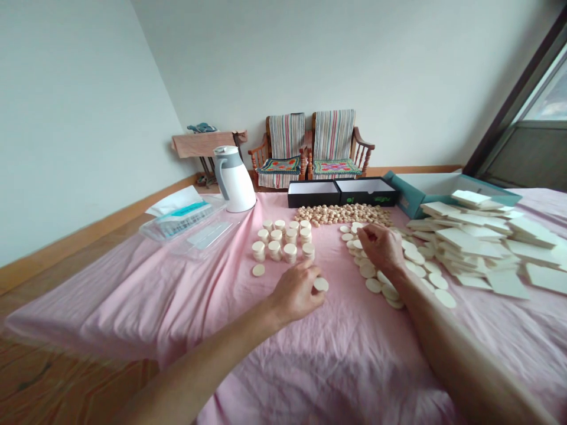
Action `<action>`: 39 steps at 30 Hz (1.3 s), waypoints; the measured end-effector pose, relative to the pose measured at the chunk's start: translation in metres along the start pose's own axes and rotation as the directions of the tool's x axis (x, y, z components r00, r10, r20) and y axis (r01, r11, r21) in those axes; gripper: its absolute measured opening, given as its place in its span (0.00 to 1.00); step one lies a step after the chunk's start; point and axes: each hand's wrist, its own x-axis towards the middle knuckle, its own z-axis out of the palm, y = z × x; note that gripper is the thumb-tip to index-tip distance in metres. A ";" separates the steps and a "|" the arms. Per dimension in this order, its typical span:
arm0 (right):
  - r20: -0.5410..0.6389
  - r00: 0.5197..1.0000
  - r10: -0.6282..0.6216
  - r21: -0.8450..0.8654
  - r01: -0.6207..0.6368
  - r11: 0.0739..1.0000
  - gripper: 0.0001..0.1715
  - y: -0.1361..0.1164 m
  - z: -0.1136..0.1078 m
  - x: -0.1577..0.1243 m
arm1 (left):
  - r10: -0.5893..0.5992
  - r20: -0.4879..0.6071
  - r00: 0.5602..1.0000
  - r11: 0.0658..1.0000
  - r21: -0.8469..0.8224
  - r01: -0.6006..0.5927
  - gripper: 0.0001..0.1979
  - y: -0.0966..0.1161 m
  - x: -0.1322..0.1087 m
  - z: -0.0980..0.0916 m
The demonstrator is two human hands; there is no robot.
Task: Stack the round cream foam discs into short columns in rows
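In the head view, the left hand (297, 293) is closed on a pale disc (321, 284); at its eleven o'clock stand short disc stacks (290, 250), at its ten o'clock lies a single disc (258, 270); at its two o'clock the right hand (381, 247) curls over loose discs (372, 285), and whether it grips one I cannot tell; square tiles (469, 239) lie at the right hand's three o'clock, small wooden pieces (341, 213) at its eleven.
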 end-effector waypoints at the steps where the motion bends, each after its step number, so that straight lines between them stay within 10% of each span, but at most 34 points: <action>1: 0.003 1.000 -0.001 -0.001 0.001 1.000 0.17 0.000 0.000 0.000 | -0.041 -0.031 0.999 0.999 0.014 0.041 0.05 -0.005 -0.005 -0.007; 14: 0.016 1.000 -0.011 -0.030 0.011 0.999 0.18 0.001 0.004 -0.002 | -0.298 -0.227 0.927 0.924 0.174 0.340 0.06 -0.083 -0.049 -0.054; 39: 0.054 0.998 -0.017 -0.043 0.019 0.999 0.17 0.002 0.005 -0.002 | -0.319 -0.239 0.917 0.941 0.037 0.337 0.04 -0.096 -0.048 -0.037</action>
